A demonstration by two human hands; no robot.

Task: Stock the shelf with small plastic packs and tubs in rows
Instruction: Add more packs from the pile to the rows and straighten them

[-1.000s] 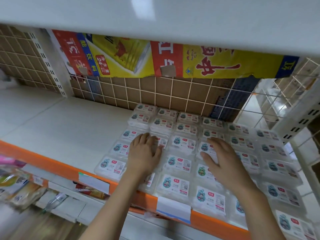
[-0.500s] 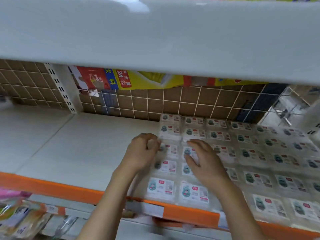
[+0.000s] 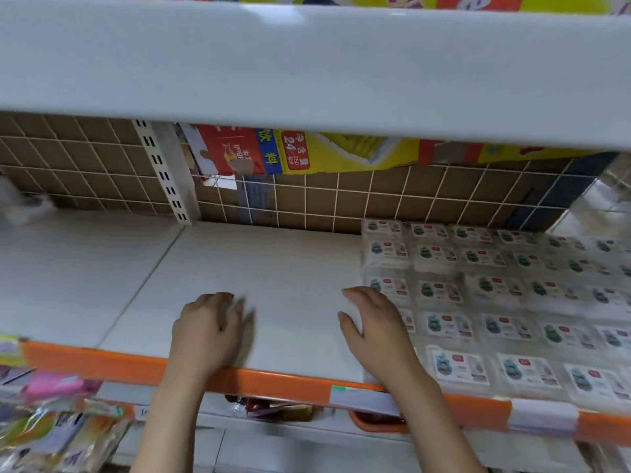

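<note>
Clear plastic packs with white labels (image 3: 495, 288) lie in tidy rows on the right half of the white shelf (image 3: 259, 268). My right hand (image 3: 375, 326) rests at the left edge of the rows, fingers loosely spread, its side against the leftmost packs. My left hand (image 3: 208, 329) hovers over the bare shelf board to the left, blurred, fingers relaxed and holding nothing.
An orange front rail (image 3: 112, 365) with price tags (image 3: 363, 397) edges the shelf. A white shelf (image 3: 307, 63) hangs low overhead. Wire grid and cardboard (image 3: 307, 199) back the shelf. Colourful snack bags (image 3: 51, 421) fill the lower left; an upright post (image 3: 167, 172) stands behind.
Both hands have come off the packs and shifted left relative to them; the view has swung left, so the packs now sit at the right and bare shelf shows.
</note>
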